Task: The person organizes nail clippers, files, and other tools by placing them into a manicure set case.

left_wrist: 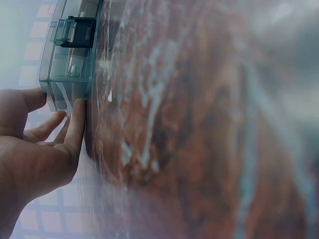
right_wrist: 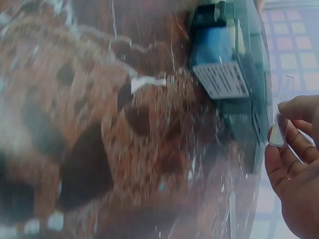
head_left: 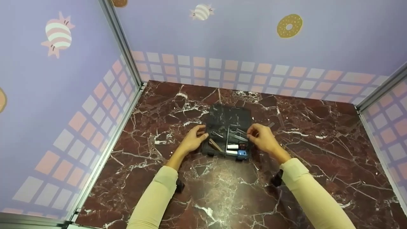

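Note:
A translucent dark plastic organizer box [head_left: 230, 114] lies with its lid laid back. My left hand [head_left: 191, 139] holds its left side, thumb near the rim and fingertips against the wall [left_wrist: 55, 89]. Beside the right wall, my right hand [head_left: 263, 137] pinches a small clear plastic strip [right_wrist: 277, 134] between thumb and fingers. Inside the box, an upright divider [head_left: 227, 136] parts the contents. Right of it lie thin metal tools [head_left: 237, 136] and two white-capped bottles, one dark red [head_left: 242, 146], one blue [head_left: 242, 153]. Left are a brown stick-like item [head_left: 215, 145] and a small metal item [head_left: 217, 134].
The box stands on a dark red marbled tabletop [head_left: 165, 152]. Another clear strip [head_left: 271, 125] lies on it behind the right hand. Patterned lilac panels [head_left: 241, 38] with metal frame posts [head_left: 122, 44] enclose the back and sides.

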